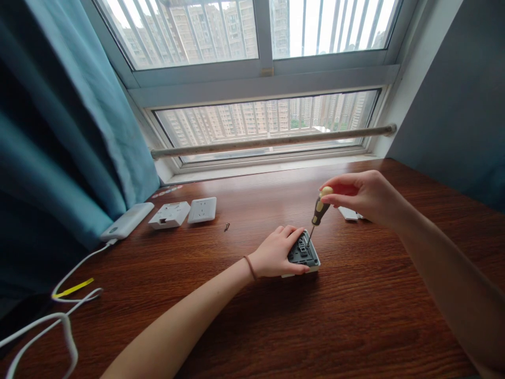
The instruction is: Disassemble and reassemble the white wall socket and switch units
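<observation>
On the wooden table lies a wall socket (304, 251) with its dark inner side facing up and a white edge around it. My left hand (276, 251) wraps its left side, thumb along the near edge and fingers over the far one. Held by its yellow end between the fingertips of my right hand (365, 197) is a screwdriver (321, 209) with a dark and yellow handle. It leans over the socket, and its thin shaft reaches down to the right part of the dark face. What the tip touches is too small to make out.
Left of the socket lie several small screws (226, 227), a white socket panel (202, 210) and a white box (169, 215). A white power bank (127, 221) with a cable (84, 258) sits by the blue curtain (118, 158). A white piece (349, 213) lies behind my right hand.
</observation>
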{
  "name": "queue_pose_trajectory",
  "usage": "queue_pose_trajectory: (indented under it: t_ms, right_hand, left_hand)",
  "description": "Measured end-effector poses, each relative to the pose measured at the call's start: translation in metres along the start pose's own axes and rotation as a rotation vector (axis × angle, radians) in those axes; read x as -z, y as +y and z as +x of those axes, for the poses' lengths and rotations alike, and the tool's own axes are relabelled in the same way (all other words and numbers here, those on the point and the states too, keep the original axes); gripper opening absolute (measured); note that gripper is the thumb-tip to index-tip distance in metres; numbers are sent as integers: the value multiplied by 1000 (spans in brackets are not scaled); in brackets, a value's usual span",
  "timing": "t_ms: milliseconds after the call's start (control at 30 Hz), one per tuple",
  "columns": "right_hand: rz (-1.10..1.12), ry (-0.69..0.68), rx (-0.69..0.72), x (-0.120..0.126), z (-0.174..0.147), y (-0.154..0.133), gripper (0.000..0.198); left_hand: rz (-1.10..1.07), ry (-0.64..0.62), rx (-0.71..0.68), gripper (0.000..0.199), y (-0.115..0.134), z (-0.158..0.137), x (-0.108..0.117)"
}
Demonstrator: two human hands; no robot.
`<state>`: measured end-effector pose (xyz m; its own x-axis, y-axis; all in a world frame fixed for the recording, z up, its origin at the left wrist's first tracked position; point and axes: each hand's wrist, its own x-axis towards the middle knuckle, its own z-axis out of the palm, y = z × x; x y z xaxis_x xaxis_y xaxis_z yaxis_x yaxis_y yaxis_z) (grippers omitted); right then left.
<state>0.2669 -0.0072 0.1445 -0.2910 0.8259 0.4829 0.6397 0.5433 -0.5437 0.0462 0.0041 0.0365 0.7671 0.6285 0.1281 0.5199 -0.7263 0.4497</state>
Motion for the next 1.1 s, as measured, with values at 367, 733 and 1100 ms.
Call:
queue_pose_trajectory:
  t_ms: [367, 733, 1100]
  right_hand:
    - [-47, 214, 141, -27, 0, -4, 27]
    - [242, -224, 68, 4, 0, 2, 36]
    - [-96, 80, 70, -15, -4, -23, 25]
  left_hand:
    - [42, -4, -7, 85, 0, 1, 0]
    - [35, 1, -14, 85, -1, 0, -1]
    - [44, 6, -13, 81, -1, 1, -1]
